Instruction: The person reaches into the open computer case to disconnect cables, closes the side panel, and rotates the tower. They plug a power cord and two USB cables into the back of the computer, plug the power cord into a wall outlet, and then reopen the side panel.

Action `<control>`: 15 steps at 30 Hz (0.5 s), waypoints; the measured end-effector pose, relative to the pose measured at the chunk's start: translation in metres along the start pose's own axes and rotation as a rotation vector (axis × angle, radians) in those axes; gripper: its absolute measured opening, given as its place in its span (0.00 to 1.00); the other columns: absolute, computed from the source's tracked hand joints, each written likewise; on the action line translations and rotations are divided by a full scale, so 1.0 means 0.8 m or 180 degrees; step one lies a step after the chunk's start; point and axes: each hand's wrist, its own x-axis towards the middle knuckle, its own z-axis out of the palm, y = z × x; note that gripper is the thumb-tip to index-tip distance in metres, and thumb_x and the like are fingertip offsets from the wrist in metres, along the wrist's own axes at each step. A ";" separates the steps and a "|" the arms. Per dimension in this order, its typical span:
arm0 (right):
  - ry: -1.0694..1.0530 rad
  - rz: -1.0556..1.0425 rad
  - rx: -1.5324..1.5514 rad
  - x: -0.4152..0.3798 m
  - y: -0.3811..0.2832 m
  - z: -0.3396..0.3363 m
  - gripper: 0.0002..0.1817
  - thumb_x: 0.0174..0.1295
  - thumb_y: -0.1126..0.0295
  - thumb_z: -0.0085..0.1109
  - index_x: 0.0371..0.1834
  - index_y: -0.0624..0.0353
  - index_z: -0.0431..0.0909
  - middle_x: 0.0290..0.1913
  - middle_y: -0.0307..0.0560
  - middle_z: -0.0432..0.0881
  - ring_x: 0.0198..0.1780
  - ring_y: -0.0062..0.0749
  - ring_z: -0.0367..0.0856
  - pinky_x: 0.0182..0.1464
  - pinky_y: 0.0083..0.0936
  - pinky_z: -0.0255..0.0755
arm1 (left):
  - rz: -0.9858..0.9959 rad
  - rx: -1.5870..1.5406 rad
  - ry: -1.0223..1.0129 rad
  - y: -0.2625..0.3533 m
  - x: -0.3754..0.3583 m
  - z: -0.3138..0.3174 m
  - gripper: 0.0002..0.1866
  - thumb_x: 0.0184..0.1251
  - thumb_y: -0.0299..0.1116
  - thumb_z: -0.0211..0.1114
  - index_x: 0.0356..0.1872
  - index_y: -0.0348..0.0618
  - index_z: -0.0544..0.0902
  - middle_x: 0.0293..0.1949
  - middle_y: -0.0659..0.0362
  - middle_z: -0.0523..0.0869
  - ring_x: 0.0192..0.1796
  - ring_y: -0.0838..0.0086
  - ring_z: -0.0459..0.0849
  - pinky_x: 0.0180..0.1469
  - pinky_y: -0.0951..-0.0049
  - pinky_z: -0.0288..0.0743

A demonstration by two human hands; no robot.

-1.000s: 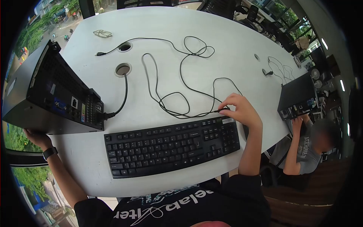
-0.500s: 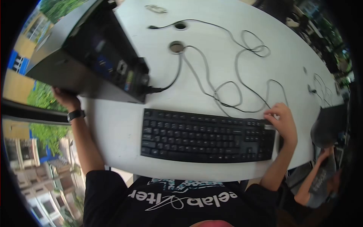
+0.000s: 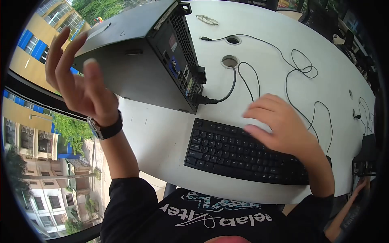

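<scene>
1. Desktop computer, a slim black-and-grey metal case [image 3: 133,69], lies on its side at the near-left of the white oval table [image 3: 162,133], its port-studded rear panel turned toward the black full-size keyboard [image 3: 243,152] just beside it.
2. Done, as far as shows: a thick black power cable [image 3: 225,91] is plugged into the rear panel and runs up into a round grommet hole [image 3: 229,61].
3. Left, by my reading: the thin black cords [image 3: 300,73] looped over the tabletop have a loose plug [image 3: 205,38] lying free near a second hole, so that lead looks unconnected.
4. Left hand [image 3: 79,81] is raised beside the case with fingers spread apart, gripping nothing; a dark wristwatch [image 3: 106,128] sits on the wrist.
5. Right hand [image 3: 279,125] hovers over the keyboard's upper edge, fingers loosely splayed, holding nothing.
6. Writing: the black shirt shows white lettering, upside down from this view, too distorted to read surely; the rear-panel stickers are illegible.
7. Folded spectacles [image 3: 206,19] rest at the far edge.
</scene>
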 end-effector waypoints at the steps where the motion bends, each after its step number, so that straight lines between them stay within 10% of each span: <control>1: 0.0161 -0.0232 -0.0111 0.020 0.001 0.029 0.15 0.56 0.69 0.71 0.44 0.63 0.82 0.40 0.48 0.83 0.44 0.44 0.81 0.51 0.36 0.76 | 0.0031 -0.0381 0.0167 0.013 0.014 0.016 0.24 0.75 0.42 0.56 0.59 0.28 0.79 0.63 0.41 0.81 0.65 0.53 0.80 0.70 0.52 0.70; 4: 0.0524 -0.0601 -0.0483 0.066 0.024 0.113 0.17 0.60 0.66 0.70 0.47 0.66 0.79 0.38 0.51 0.84 0.45 0.45 0.84 0.50 0.39 0.78 | -0.0081 -0.1438 0.0371 0.052 0.040 0.069 0.23 0.75 0.42 0.60 0.57 0.31 0.85 0.59 0.46 0.86 0.63 0.61 0.83 0.70 0.58 0.69; 7: -0.0205 0.0047 -0.0448 0.083 0.040 0.145 0.16 0.66 0.62 0.66 0.39 0.67 0.77 0.30 0.55 0.84 0.37 0.49 0.86 0.40 0.42 0.79 | 0.0274 -0.0496 -0.0193 0.063 0.043 0.065 0.17 0.73 0.37 0.63 0.52 0.33 0.88 0.50 0.51 0.91 0.55 0.67 0.87 0.61 0.65 0.75; 10: -0.0211 0.0381 -0.0356 0.084 0.044 0.152 0.17 0.69 0.60 0.62 0.35 0.65 0.75 0.21 0.55 0.81 0.26 0.54 0.84 0.30 0.44 0.76 | -0.0619 -0.0615 -0.0834 0.071 0.039 0.059 0.11 0.70 0.29 0.66 0.46 0.35 0.91 0.42 0.55 0.93 0.44 0.73 0.89 0.50 0.73 0.77; 15: -0.0703 0.0406 -0.0492 0.093 0.044 0.141 0.18 0.71 0.57 0.61 0.41 0.64 0.77 0.18 0.51 0.77 0.23 0.55 0.81 0.27 0.46 0.73 | -0.0804 -0.1248 -0.0012 0.074 0.027 0.077 0.08 0.63 0.23 0.66 0.39 0.37 0.92 0.36 0.56 0.93 0.33 0.75 0.86 0.40 0.75 0.75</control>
